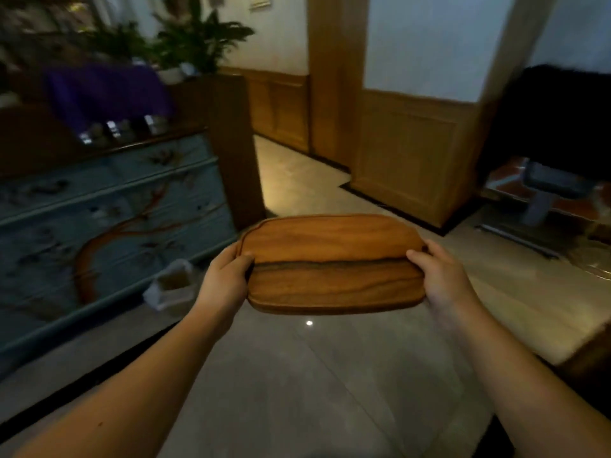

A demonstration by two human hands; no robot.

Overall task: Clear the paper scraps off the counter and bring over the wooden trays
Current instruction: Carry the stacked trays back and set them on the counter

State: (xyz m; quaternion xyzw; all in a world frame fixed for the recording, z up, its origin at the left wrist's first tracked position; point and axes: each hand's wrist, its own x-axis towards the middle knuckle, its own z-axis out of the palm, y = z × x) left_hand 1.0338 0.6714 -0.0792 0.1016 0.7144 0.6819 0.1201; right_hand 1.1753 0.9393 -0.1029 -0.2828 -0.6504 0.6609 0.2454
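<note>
I carry the wooden trays point(334, 262) in front of me at waist height, above the tiled floor. They are brown, oblong with rounded corners, and look stacked, the upper one shifted away from me. My left hand point(224, 282) grips the left end, thumb on top. At the right end, my right hand point(443, 276) holds on the same way. No paper scraps and no counter show in this view.
A blue painted dresser point(109, 219) with a branch motif runs along the left, a small white bin point(172, 289) at its foot. Potted plants point(198, 41) stand behind it. Wood-panelled walls and a pillar point(406, 153) lie ahead; a dark bench point(555, 180) stands at right.
</note>
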